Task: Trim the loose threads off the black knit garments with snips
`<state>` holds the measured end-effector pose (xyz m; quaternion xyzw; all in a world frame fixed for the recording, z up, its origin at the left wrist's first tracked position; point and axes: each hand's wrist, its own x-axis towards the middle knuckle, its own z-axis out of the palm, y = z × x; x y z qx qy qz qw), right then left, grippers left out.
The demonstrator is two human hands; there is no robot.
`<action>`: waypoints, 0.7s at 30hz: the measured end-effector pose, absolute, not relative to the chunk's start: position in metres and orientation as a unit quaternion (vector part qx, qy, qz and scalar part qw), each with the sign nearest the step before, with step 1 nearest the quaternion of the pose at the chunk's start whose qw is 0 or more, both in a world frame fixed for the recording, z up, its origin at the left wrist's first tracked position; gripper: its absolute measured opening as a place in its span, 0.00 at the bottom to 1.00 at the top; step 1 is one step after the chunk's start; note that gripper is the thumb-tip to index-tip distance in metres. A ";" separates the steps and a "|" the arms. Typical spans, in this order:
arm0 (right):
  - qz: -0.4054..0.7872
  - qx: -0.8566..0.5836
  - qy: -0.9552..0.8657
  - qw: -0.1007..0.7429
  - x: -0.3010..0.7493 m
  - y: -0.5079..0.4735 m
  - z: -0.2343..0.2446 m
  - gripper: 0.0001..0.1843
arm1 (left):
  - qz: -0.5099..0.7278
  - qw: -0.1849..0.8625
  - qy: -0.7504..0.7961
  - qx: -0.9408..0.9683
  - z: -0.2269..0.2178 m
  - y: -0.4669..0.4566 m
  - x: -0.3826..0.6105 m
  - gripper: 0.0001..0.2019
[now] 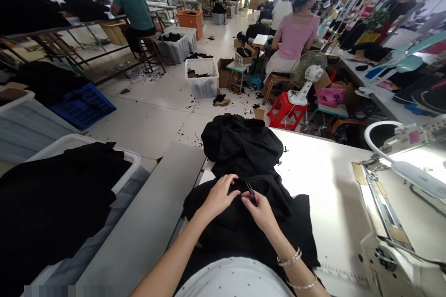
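Black cloth [240,236] lies spread over the front of the white table, reaching back to a bunched heap of black fabric [242,141]. My right hand [259,211] is closed around small thread snips [251,191], whose blades point up and away from me. Just left of it, my left hand [221,197] rests on the cloth, thumb and fingers curved toward each other. A bit of the black fabric seems to lie between those fingertips, though the dark cloth hides the exact grip.
To the right stands a sewing machine [386,260] with a lamp [418,178] over it. At left, a grey bin [135,160] is heaped with black cloth. Beyond the table are a fan [303,86] on a red stool [287,110], a scrap bin [202,86] and seated co-workers.
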<state>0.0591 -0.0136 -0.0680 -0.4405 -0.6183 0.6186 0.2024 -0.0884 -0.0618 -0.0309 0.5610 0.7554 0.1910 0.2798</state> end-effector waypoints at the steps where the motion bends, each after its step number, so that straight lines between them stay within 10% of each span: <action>1: 0.629 -0.435 -0.614 0.195 0.060 -0.014 -0.069 0.11 | 0.195 0.290 0.753 0.558 -0.029 -0.066 -0.089 0.14; 21: 0.795 -0.428 -0.375 0.210 0.088 -0.041 -0.053 0.19 | 0.211 0.249 0.692 0.644 0.007 -0.087 -0.073 0.03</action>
